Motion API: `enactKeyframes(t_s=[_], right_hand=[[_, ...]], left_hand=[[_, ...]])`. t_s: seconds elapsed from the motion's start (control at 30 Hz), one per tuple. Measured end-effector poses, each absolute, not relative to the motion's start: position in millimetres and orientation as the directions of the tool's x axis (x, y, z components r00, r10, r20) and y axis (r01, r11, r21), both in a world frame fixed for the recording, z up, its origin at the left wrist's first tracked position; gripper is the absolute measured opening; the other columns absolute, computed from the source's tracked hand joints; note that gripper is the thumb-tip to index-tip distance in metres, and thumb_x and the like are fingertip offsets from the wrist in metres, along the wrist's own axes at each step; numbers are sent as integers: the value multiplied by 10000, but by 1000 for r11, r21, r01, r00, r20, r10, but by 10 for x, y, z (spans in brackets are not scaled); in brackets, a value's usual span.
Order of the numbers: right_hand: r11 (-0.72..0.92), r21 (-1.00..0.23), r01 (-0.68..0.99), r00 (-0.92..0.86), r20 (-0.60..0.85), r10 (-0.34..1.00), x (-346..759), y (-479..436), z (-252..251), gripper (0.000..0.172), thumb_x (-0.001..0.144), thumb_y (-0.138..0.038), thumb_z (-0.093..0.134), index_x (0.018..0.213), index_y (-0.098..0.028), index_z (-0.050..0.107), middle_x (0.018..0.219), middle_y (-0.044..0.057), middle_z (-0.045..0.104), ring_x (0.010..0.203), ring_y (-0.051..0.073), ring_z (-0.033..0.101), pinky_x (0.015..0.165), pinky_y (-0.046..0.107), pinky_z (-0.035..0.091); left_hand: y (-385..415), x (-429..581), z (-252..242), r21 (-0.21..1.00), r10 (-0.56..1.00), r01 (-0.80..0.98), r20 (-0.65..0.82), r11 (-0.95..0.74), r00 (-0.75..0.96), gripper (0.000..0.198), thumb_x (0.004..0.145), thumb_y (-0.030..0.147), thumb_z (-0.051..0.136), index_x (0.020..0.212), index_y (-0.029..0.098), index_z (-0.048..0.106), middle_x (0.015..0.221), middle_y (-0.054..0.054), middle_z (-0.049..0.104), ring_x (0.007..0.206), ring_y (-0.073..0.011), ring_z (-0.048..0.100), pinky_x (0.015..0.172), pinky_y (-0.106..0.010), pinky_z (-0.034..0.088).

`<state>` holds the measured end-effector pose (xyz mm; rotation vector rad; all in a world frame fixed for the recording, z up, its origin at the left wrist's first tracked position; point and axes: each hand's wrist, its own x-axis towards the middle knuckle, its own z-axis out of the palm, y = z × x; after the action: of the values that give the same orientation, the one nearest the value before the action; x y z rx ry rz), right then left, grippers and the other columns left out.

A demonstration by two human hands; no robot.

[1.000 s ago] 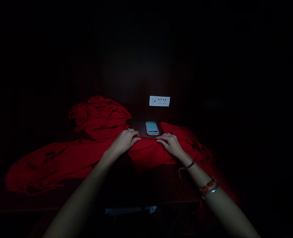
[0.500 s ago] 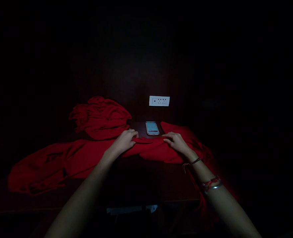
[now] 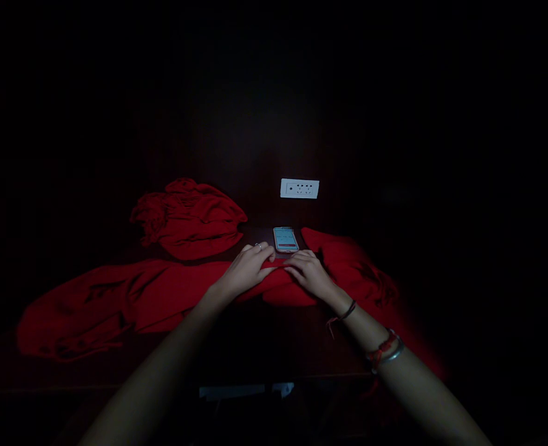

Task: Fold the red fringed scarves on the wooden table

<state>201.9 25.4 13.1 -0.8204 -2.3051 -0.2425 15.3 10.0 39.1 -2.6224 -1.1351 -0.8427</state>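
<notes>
A long red cloth with fringe-like strands at its left end, perhaps a scarf (image 3: 162,291), lies across the dark table. My left hand (image 3: 250,266), with a ring on one finger, pinches the upper edge of this cloth. Close beside it on the right, my right hand (image 3: 308,272) grips the same edge between thumb and fingers. Only a short stretch of edge shows between the two hands. Just beyond them a lit phone (image 3: 285,240) lies face up.
A crumpled heap of red cloth (image 3: 190,217) sits at the back left. More red cloth (image 3: 348,254) spreads to the right and over the table's side. A white socket panel (image 3: 300,188) is on the dark wall. The table's front edge (image 3: 162,382) is dimly visible.
My hands have come closer together along the cloth's edge, the left moving right and the right moving left. The heap and phone stay in place.
</notes>
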Motion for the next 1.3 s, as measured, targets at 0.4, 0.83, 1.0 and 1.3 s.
enactKeyframes(t_s=[0.4, 0.83, 1.0, 1.3], right_hand=[[758, -65, 649, -539, 664, 518, 2088, 277, 149, 196, 771, -278, 482, 909, -189, 589, 853, 60, 613, 822, 175, 503, 744, 325, 364], [767, -127, 629, -470, 723, 505, 2087, 220, 238, 186, 769, -302, 479, 803, -180, 616, 756, 45, 583, 741, 160, 489, 706, 306, 398], [804, -165, 571, -533, 670, 516, 2071, 173, 251, 226, 773, -326, 473, 918, -193, 584, 889, 47, 573, 858, 156, 490, 765, 303, 387], [796, -152, 586, -527, 675, 517, 2046, 198, 224, 168, 786, -258, 465, 746, -163, 598, 752, 38, 620, 792, 151, 524, 736, 291, 375]], left_hand=[[227, -143, 493, 70, 596, 629, 412, -774, 689, 205, 781, 289, 436, 743, 152, 583, 778, -27, 569, 750, -136, 506, 735, -257, 353], [56, -86, 601, 22, 528, 665, 626, -747, 573, 190, 790, 324, 426, 759, 161, 519, 761, -14, 562, 727, -139, 495, 711, -260, 354], [48, 10, 519, 59, 588, 661, 521, -748, 619, 134, 806, 255, 402, 876, 174, 482, 783, -24, 560, 727, -147, 493, 679, -254, 368], [44, 122, 435, 112, 624, 665, 489, -738, 610, 120, 814, 221, 359, 836, 179, 469, 779, -23, 541, 718, -151, 476, 668, -255, 370]])
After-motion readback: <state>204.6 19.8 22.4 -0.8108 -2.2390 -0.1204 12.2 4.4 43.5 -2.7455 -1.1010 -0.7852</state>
